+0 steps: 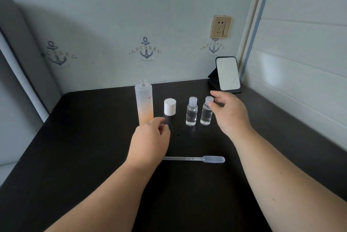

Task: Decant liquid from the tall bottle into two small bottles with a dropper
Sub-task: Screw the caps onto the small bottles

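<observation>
A tall frosted bottle [143, 102] with an orange lower part stands uncapped on the dark table [75, 137]. Its white cap [170, 106] stands to its right. Two small clear bottles hold clear liquid: the left small bottle [191, 112] and the right small bottle [206, 113], both capped. A plastic dropper [197, 159] lies flat in front of them. My right hand [228, 113] touches the cap of the right small bottle with thumb and fingertips. My left hand [150, 141] hovers in front of the tall bottle's base, fingers loosely curled, holding nothing.
A small mirror [227, 73] on a black stand sits at the back right corner. A wall with anchor prints and a socket [221, 27] runs behind the table. White panelling lines the right side.
</observation>
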Demonstrator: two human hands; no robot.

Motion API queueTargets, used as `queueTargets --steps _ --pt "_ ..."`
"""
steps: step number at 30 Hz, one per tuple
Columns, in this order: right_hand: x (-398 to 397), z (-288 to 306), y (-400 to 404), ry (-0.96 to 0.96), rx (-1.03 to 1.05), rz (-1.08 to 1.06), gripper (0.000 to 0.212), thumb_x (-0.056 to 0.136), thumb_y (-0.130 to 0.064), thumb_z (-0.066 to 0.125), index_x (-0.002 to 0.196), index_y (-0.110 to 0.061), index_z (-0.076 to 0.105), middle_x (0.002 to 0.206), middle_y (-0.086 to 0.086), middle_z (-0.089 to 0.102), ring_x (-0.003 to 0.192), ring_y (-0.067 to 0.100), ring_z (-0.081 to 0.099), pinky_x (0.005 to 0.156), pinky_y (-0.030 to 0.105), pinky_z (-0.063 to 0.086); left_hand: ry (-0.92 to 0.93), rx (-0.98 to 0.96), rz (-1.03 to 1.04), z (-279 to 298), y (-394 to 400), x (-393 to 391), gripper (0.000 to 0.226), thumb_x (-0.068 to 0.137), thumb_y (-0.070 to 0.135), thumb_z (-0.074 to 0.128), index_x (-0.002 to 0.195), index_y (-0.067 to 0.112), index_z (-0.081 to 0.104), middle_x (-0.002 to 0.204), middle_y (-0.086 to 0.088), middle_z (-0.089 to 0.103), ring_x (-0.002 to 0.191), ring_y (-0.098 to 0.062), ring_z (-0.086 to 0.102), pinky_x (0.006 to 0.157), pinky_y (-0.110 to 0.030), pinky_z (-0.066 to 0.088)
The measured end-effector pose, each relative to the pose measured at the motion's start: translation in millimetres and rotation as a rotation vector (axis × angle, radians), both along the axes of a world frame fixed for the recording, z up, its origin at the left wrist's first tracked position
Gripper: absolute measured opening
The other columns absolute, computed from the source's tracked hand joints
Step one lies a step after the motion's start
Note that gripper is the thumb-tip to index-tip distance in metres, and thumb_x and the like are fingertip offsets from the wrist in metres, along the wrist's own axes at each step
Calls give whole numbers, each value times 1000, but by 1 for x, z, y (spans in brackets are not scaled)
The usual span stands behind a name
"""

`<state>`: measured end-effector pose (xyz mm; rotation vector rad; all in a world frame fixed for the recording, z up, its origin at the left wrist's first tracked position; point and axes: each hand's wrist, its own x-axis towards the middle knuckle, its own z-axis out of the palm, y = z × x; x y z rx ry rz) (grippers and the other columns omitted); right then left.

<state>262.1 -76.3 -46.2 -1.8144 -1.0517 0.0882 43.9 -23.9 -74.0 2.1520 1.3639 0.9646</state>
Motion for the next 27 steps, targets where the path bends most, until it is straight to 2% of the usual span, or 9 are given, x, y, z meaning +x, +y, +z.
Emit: queueTargets --steps 4,6,8,10,13,17,21,27 --pt "-17 -3 -19 -54 90 -53 17 90 -17 72 104 -25 75 105 -15 63 91 -2 60 76 5 43 -85 -73 50 5 2 -8 22 100 27 59 120 27 68 91 18 62 75 3 56 62 -9 37" --pt "-28 -6 -27 -65 29 31 9 86 -20 75 87 -29 77 91 -15 68 88 -6 60 68 3 41 -132 -145 35 11 5 -12 15 97 26 60 107 31 69 89 18 65 83 -2 63 66 -14 46" --pt "-40 -8 -36 -70 -117 150 7 82 -29 79 79 -34 75 83 -17 69 84 -8 61 63 5 41 -163 -221 6 18 7 -16 12 95 24 60 92 34 68 90 12 70 86 -9 68 76 -29 58" --pt "-49 -12 -43 -79 -273 253 8 80 -36 81 78 -37 74 82 -18 68 81 -6 62 63 9 41 -158 -251 -5 24 6 -23 15 94 23 62 85 34 68 86 11 72 84 -12 69 81 -37 61" --pt "-59 -17 -52 -107 -393 299 13 79 -41 83 77 -41 70 86 -16 66 81 -2 62 67 16 42 -139 -254 14 24 -1 -41 20 95 22 64 81 36 67 81 12 72 80 -11 70 81 -37 62" --pt "-69 -25 -67 -178 -455 306 16 79 -39 84 75 -39 68 89 -14 62 84 1 60 68 19 41 -158 -293 47 19 -15 -72 22 97 19 65 84 37 65 79 10 71 74 -9 70 70 -30 61" --pt "-81 -33 -81 -185 -450 242 13 85 -30 80 76 -32 71 89 -10 61 84 6 59 68 22 42 -251 -399 34 23 -29 -95 15 97 16 65 86 26 70 69 6 72 61 -7 69 49 -15 51" --pt "-87 -33 -93 -137 -446 157 15 92 -31 73 79 -34 67 86 -13 66 82 4 60 64 22 42 -221 -492 -17 23 -43 -115 11 98 23 65 91 23 74 75 7 75 73 -14 73 58 -23 56"
